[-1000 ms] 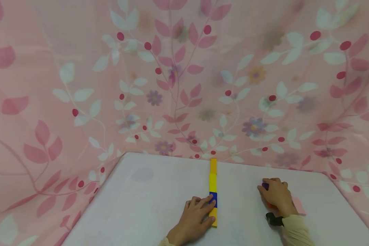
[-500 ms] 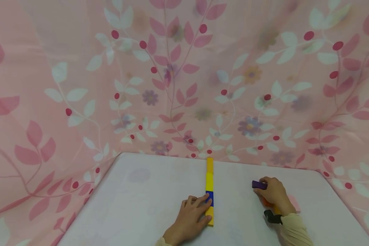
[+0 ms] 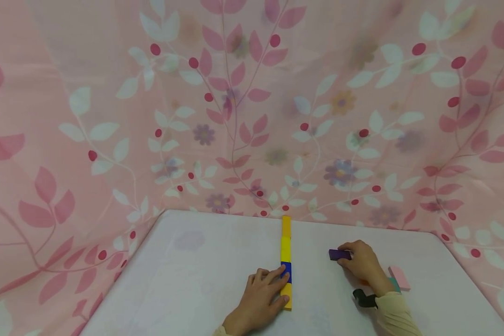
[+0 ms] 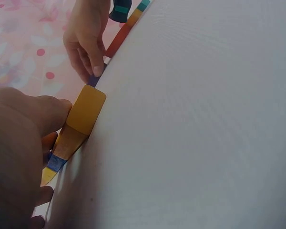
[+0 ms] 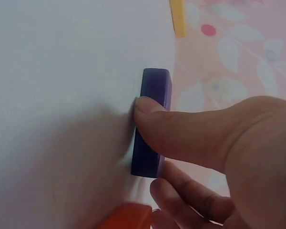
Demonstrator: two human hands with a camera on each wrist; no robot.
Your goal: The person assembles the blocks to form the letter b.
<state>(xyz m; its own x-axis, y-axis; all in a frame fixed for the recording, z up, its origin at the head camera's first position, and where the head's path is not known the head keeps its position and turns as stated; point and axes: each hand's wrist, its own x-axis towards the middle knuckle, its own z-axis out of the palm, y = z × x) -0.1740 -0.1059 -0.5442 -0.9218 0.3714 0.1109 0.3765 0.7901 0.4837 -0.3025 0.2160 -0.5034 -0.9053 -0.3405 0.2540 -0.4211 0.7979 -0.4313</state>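
Observation:
A straight row of blocks runs from the table's back edge toward the front: an orange-yellow block (image 3: 286, 227), a bright yellow block (image 3: 285, 249), a blue block (image 3: 288, 270) and a near yellow block (image 3: 286, 303). My left hand (image 3: 258, 296) lies along the row's left side, with fingertips on the blue block and the thumb touching the near yellow block. To the right of the row, my right hand (image 3: 363, 262) pinches a dark purple oblong block (image 3: 337, 255) by one end. In the right wrist view the thumb presses across the purple block's (image 5: 155, 83) face.
By the right forearm lie a pink block (image 3: 400, 278) and a teal block (image 3: 395, 283). A red-orange block (image 5: 128, 217) sits below the right fingers. A black device (image 3: 364, 298) is on the right wrist. A pink floral curtain (image 3: 252, 116) hangs behind the white table (image 3: 218, 261).
My right hand has drawn the purple block leftward from beside the other loose blocks toward the row, uncovering more of the pink and teal blocks. The left hand stays on the row.

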